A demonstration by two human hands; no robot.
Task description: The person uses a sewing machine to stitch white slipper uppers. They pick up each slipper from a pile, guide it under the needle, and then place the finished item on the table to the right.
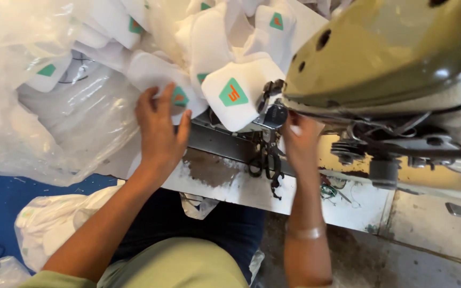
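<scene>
Worn white sewing table [316,200]; on it the olive sewing machine [396,58], white padded pieces [236,96], clear plastic bag [38,106].

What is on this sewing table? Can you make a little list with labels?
Left hand: flat on a white padded fabric piece with a green triangular patch
Right hand: at the needle area of the olive-green sewing machine
Under the needle: another white piece with a green patch
Behind: pile of similar white pieces
Left side: clear plastic bag
Hanging: black scissors
</scene>
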